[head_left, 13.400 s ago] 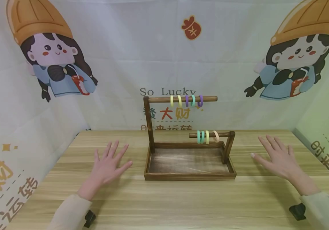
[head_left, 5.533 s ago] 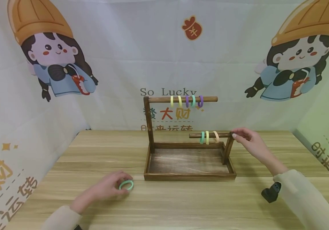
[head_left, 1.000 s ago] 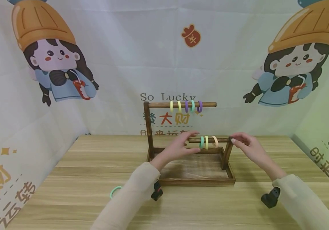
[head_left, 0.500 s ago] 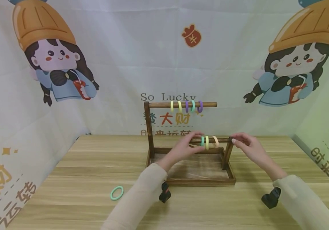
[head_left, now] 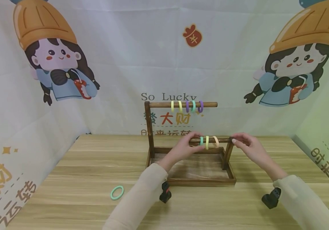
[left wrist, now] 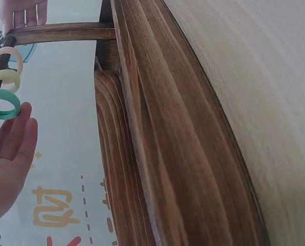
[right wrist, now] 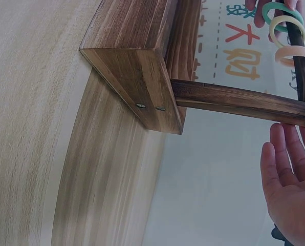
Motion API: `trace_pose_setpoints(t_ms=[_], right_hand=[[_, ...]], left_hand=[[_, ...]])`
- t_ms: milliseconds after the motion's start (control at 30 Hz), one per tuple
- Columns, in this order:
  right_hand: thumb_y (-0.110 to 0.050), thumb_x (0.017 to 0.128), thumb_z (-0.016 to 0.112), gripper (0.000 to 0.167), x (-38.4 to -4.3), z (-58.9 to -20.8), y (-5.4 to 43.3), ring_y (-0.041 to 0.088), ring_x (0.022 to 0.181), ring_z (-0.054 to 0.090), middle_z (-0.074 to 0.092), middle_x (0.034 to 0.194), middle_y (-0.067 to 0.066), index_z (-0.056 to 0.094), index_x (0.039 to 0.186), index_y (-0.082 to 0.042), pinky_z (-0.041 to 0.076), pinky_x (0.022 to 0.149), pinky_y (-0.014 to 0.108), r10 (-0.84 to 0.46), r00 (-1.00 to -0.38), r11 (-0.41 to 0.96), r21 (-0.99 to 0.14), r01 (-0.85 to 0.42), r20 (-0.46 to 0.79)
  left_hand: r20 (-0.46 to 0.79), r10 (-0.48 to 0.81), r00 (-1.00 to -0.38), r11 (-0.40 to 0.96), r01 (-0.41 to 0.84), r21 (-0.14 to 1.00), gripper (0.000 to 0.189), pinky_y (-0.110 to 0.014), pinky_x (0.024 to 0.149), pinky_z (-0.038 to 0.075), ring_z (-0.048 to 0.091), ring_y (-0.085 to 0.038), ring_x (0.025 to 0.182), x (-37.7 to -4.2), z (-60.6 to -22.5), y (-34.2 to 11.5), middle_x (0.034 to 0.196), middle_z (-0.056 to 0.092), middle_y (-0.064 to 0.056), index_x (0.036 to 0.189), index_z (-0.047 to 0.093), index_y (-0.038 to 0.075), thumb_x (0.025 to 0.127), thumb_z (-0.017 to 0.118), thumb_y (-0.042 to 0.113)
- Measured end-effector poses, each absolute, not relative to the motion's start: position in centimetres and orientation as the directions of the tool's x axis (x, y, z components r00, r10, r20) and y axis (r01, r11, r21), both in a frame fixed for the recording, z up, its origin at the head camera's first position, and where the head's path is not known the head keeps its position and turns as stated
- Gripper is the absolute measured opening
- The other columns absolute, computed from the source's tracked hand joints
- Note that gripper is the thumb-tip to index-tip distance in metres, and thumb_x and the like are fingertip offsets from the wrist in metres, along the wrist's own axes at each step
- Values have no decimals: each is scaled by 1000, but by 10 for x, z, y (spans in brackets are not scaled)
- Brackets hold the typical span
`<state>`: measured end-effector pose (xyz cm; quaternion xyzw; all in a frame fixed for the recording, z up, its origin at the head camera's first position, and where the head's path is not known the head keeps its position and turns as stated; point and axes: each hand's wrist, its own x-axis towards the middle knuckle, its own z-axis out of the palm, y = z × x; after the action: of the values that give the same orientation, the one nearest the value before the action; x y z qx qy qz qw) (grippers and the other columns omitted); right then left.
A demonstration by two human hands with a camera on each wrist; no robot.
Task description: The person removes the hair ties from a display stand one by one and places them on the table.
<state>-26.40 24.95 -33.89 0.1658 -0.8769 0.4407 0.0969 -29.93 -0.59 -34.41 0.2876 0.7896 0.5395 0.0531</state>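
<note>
On the lower bar [head_left: 225, 140] of a dark wooden rack [head_left: 190, 182], my left hand [head_left: 181, 147] pinches a green ring [head_left: 201, 141] between thumb and fingers, near the bar's free end. In the left wrist view the fingertips touch this green ring [left wrist: 8, 102]; the thumb is mostly cut off. A yellow ring [head_left: 207, 142] and a peach ring [head_left: 216, 141] hang to its right. My right hand [head_left: 250, 146] holds the rack's right post at the top corner, thumb in front. Another green ring [head_left: 117, 193] lies on the table, left of my left forearm.
Several yellow, purple [head_left: 201, 106] and green rings hang on the upper bar [head_left: 210, 104]. The rack's shallow tray [head_left: 193, 164] lies beneath both bars. A printed cloth [head_left: 124, 64] stands behind the wooden table [head_left: 75, 166]. Each wrist carries a black camera [head_left: 271, 198].
A green ring went from the lower bar to the table. My left hand came back to the bar, closed on the remaining green ring and shifted it slightly left. My right hand stays on the post.
</note>
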Motion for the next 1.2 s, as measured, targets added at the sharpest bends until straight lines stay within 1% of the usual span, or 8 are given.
trace_pose_setpoints(t_ms=[100, 333, 467, 733, 867, 967, 1100, 1200], right_hand=[[-30, 93, 45, 40, -265, -339, 250, 28, 96, 52, 55, 108, 18, 50, 116, 2, 44, 78, 43, -205, -927, 550, -746, -375, 314], [-29, 93, 45, 39, -266, -340, 250, 28, 95, 52, 55, 108, 17, 50, 116, 2, 45, 77, 40, -207, -924, 550, -743, -381, 320], [-29, 93, 45, 40, -266, -341, 250, 29, 97, 52, 54, 109, 18, 50, 116, 3, 44, 79, 44, -211, -924, 544, -746, -383, 320], [-30, 93, 45, 39, -266, -340, 251, 28, 96, 52, 55, 109, 17, 50, 116, 2, 45, 77, 36, -211, -923, 553, -740, -383, 321], [-29, 93, 45, 39, -266, -341, 251, 28, 96, 52, 55, 108, 17, 50, 115, 2, 45, 77, 37, -210, -922, 557, -736, -386, 325], [-29, 93, 45, 39, -266, -342, 251, 28, 96, 52, 55, 109, 18, 50, 115, 2, 44, 77, 40, -211, -923, 555, -738, -385, 323], [-29, 93, 45, 39, -266, -341, 251, 28, 96, 52, 55, 108, 17, 50, 115, 2, 45, 76, 35, -209, -923, 556, -737, -384, 322], [-29, 93, 45, 39, -265, -340, 251, 27, 95, 52, 55, 108, 17, 50, 116, 2, 45, 75, 33, -210, -923, 557, -737, -384, 323]], left_hand=[[225, 494, -840, 246, 383, 890, 39, -25, 74, 47, 49, -16, 104, -299, -344, -9, 115, 50, -1, 118, 50, 11, 82, 64, 17], [211, 484, -849, 269, 373, 888, 39, -27, 70, 49, 52, -22, 97, -296, -342, -20, 115, 49, -5, 119, 49, 10, 83, 63, 18], [200, 466, -862, 268, 353, 897, 40, -27, 68, 49, 52, -25, 97, -298, -346, -25, 117, 48, -5, 120, 49, 10, 83, 63, 15], [188, 448, -874, 281, 337, 899, 42, -28, 71, 49, 52, -24, 100, -297, -344, -35, 119, 48, -5, 121, 49, 9, 83, 63, 20], [180, 454, -873, 268, 326, 906, 43, -30, 73, 49, 51, -27, 101, -298, -344, -39, 119, 47, -8, 122, 48, 7, 83, 63, 17], [193, 456, -869, 260, 337, 905, 42, -31, 75, 48, 51, -26, 99, -297, -345, -43, 118, 47, -8, 121, 48, 7, 83, 63, 16], [217, 453, -864, 273, 367, 889, 40, -29, 76, 47, 53, -19, 96, -294, -346, -50, 117, 48, -2, 119, 50, 13, 83, 63, 21], [225, 447, -866, 284, 376, 882, 39, -28, 74, 48, 54, -16, 94, -292, -349, -56, 116, 48, 0, 119, 50, 15, 83, 63, 22]])
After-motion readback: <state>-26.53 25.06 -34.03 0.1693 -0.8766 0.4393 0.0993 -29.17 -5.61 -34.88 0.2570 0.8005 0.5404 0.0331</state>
